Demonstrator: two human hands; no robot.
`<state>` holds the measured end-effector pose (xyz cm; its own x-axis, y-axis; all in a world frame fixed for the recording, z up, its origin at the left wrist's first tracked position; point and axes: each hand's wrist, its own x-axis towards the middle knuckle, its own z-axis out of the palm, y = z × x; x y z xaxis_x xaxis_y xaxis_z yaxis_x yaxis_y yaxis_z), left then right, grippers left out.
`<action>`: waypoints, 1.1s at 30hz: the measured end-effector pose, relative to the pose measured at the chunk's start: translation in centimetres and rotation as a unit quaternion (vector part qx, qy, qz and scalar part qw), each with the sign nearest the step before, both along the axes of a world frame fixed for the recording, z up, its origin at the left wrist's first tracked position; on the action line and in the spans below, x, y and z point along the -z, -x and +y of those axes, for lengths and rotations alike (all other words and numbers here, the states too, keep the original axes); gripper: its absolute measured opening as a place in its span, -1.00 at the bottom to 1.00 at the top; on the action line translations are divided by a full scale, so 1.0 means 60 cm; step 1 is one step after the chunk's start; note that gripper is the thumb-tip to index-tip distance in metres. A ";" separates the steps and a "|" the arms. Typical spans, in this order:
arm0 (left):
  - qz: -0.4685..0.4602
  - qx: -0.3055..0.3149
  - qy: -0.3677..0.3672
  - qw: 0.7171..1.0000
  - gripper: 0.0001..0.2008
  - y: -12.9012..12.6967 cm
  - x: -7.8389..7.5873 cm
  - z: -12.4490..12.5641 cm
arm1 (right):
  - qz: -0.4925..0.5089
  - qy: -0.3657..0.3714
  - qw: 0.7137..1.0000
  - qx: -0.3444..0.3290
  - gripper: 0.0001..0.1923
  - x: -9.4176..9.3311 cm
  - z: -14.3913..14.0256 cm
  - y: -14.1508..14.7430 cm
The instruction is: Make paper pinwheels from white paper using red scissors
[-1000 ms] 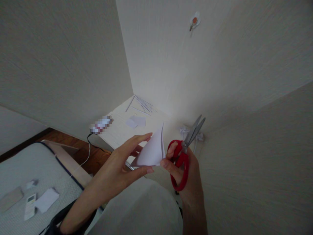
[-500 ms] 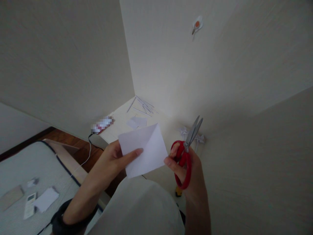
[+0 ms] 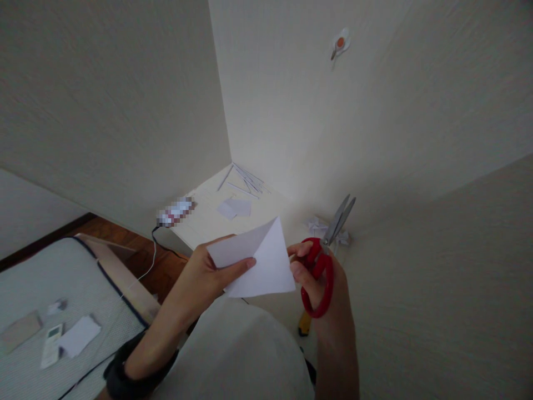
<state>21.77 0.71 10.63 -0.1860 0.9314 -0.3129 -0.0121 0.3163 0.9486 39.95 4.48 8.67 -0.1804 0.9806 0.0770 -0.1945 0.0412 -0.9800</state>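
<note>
"What's biggest around here?"

"The pale, dark-edged fabric mattress (image 3: 62, 272), out beyond the left hand (image 3: 208, 278) on its outer side. Then the cream, flat tabletop (image 3: 200, 230) ahead of it."

"And the right hand (image 3: 338, 283)?"

"Closed round the red-handled, grey metal scissors (image 3: 325, 243), blades angled up and away."

"Which leaves the paper?"

"That white, four-cornered paper sheet (image 3: 272, 269) with the diagonal crease, up in the air between the hands. The left one clamps it, thumb in front, fingers behind. Whether the right fingertips touch its edge, I can't tell."

"How would it handle?"

"Light, I'd guess, floppy except along that crease, and easily torn. I'd pinch it near the middle, as that thumb does."

"Anything smaller?"

"Overlapping flat white paper pieces (image 3: 240, 207), past the left hand."
</note>
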 end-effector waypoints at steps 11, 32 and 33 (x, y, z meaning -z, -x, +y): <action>-0.010 0.067 0.021 0.998 -0.78 -0.021 0.006 -0.002 | 0.015 0.031 0.999 0.027 -0.78 -0.001 -0.016 0.009; 0.010 0.050 -0.026 0.998 -0.83 -0.029 0.004 0.003 | 0.065 0.003 0.995 -0.071 -0.88 -0.011 -0.020 0.025; 0.009 0.055 -0.023 0.998 -0.83 -0.029 0.003 0.002 | 0.056 0.018 0.996 -0.069 -0.87 -0.009 -0.019 0.025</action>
